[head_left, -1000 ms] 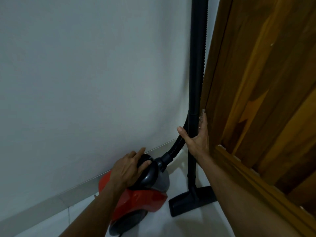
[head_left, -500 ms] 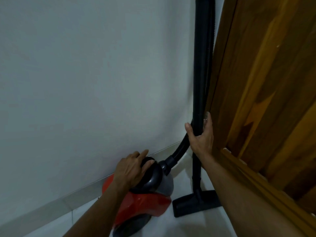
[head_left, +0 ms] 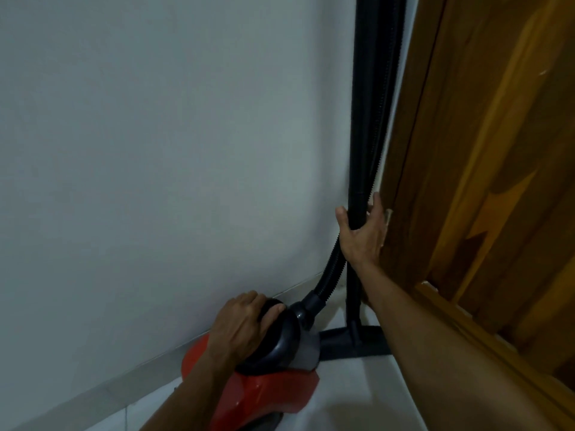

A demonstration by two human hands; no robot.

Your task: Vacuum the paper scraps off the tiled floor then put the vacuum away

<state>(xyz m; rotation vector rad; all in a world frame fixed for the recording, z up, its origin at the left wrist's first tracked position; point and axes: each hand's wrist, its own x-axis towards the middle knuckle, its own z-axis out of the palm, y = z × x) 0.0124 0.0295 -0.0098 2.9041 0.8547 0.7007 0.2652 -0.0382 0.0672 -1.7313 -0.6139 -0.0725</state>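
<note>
Head view showed my left hand [head_left: 241, 325] curled over the rounded black handle on top of the vacuum [head_left: 267, 387], whose glossy red shell and grey front sat on the pale tiled floor [head_left: 351, 399], close against the foot of the matte white wall [head_left: 155, 150]. My right hand [head_left: 362, 234] gripped the smooth black tube [head_left: 362, 119], thumb on its left side and fingers wrapped round behind. That tube stood upright, its long axis running from the top edge of the frame down to the flat black floor head [head_left: 354, 342], which lay on the tiles just right of the vacuum body. A ribbed black hose [head_left: 331, 272] curved from the grey socket on the vacuum's front up past my right wrist and ran alongside the tube. The tube stood in the narrow gap between the wall and the edge of a varnished wooden door [head_left: 482, 150], just beside both, with little room either way. A pale skirting strip [head_left: 93, 390] ran along the wall's base.
</note>
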